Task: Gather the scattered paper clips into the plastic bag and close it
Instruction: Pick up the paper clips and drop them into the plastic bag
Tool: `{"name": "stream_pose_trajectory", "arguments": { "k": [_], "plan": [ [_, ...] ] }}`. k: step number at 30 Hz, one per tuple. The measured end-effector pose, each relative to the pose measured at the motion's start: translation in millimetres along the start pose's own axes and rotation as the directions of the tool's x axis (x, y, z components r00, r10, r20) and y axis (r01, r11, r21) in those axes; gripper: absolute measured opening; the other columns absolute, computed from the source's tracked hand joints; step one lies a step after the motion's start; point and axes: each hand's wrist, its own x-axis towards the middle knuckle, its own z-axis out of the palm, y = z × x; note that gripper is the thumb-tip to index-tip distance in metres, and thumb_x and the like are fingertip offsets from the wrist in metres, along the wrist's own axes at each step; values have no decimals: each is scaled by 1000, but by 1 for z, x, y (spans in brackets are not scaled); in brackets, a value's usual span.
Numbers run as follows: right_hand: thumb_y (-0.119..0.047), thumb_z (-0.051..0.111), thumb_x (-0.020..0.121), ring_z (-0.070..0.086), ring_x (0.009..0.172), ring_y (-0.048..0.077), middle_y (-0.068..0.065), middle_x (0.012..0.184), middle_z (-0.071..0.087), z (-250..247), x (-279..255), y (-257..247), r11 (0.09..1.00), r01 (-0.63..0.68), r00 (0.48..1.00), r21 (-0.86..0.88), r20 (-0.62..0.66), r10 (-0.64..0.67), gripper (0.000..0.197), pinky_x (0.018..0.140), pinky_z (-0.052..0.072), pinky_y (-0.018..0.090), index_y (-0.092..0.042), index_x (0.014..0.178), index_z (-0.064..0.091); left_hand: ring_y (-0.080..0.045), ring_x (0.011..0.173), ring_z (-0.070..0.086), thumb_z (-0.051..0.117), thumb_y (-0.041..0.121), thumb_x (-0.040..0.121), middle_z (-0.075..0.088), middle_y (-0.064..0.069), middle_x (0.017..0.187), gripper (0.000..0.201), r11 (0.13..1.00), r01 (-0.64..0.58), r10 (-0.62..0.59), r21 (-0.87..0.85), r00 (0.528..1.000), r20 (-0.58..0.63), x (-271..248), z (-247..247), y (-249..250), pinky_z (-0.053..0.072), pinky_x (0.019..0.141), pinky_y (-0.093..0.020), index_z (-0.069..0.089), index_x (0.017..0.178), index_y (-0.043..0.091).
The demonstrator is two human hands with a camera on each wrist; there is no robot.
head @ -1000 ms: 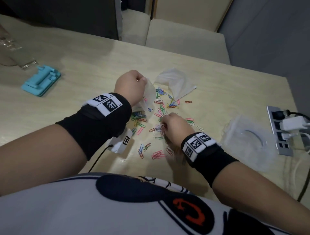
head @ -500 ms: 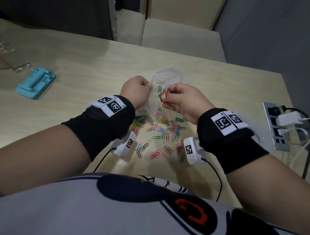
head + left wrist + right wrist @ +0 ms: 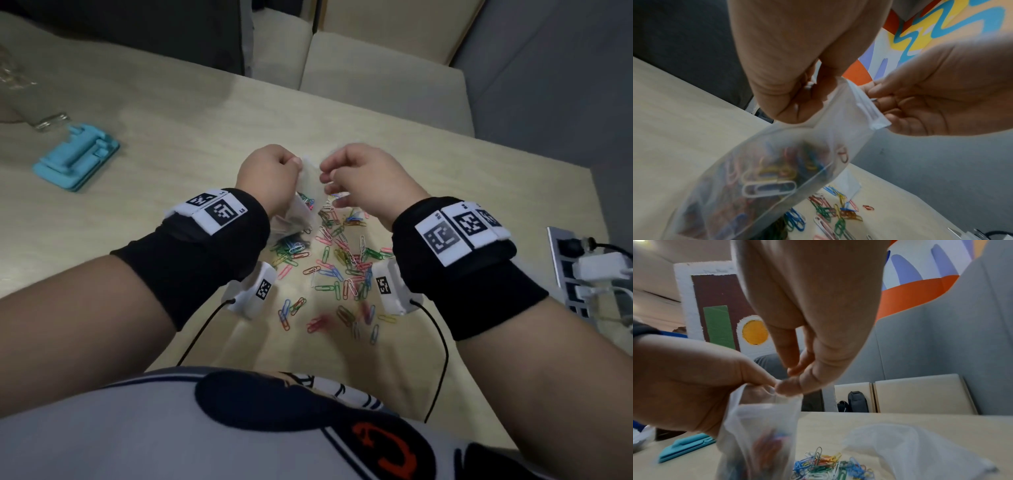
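While left hand [image 3: 270,174] pinches rim of plastic bag [image 3: 764,175], fingers curled tight, bag hangs above table [image 3: 171,113], partly filled with coloured clips. Right hand [image 3: 363,178] at opposite side of bag mouth; fingers [image 3: 898,104] loosely bent, tips at rim, firm grasp not discernible. Paper clips [image 3: 342,267] scattered on table below and between wrists. Second clear bag [image 3: 910,447] lies crumpled beyond clips. Blue stand [image 3: 77,159] far left; power strip [image 3: 568,267] at right edge.
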Motion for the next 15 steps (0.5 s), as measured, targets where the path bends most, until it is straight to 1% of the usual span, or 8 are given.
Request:
{"name": "stream_pose_trajectory", "arguments": {
  "k": [2,3,5,7,9,10,12,15],
  "plan": [
    [0,43,89,61,70,16,3,82,64,-2,10,5,997,-26,997,79,-77,32,25,58,53,27,-16,80,60,-26,72,52,51,22,89,55,-2,64,15,1000,17,-17,-17,1000,-14,5,-5,-2,53,81,-49,62,80,16],
    [-1,43,89,61,72,17,1,81,63,-1,17,9,997,-42,993,58,-104,48,25,60,54,28,-17,80,60,-26,73,52,51,22,89,53,1,64,16,999,25,-26,-26,1000,-18,8,-9,-4,53,82,-48,62,80,17],
    [-7,44,89,61,83,19,-2,87,63,0,31,22,988,-72,991,-134,-122,56,22,75,56,35,-20,84,62,-25,75,52,51,22,89,53,4,65,17,999,31,-33,-40,999,-32,13,-16,-6,53,83,-47,61,76,19],
    [-13,45,91,59,97,20,0,106,63,3,43,33,921,-86,995,-380,-83,59,24,85,50,33,-20,104,63,-25,76,53,51,23,88,54,4,65,17,999,28,-30,-45,998,-56,18,-23,-8,53,84,-48,60,74,20],
    [-15,45,93,55,114,24,7,130,56,9,55,43,824,-73,997,-562,-14,80,34,94,46,32,-17,125,56,-25,74,53,51,24,86,53,4,64,19,998,29,-34,-53,996,-82,24,-29,-11,53,80,-46,58,68,22],
    [-15,45,94,52,121,27,10,138,50,14,60,46,785,-49,997,-618,21,78,39,100,43,33,-15,132,51,-25,72,52,51,24,85,52,4,63,20,998,33,-38,-59,995,-91,26,-31,-12,51,76,-43,57,65,23],
    [-16,45,94,45,130,30,14,147,40,23,71,50,735,27,996,-677,84,40,47,108,35,34,-15,140,42,-24,70,51,52,24,84,52,4,61,22,997,40,-47,-69,994,-97,30,-35,-14,47,72,-38,57,63,24],
    [-17,43,94,29,141,34,15,158,21,38,85,54,658,164,979,-735,202,-19,56,116,26,41,-18,148,27,-25,70,50,51,25,84,51,3,61,22,997,46,-52,-68,994,-94,34,-39,-17,45,71,-38,57,63,25]
  ]
}}
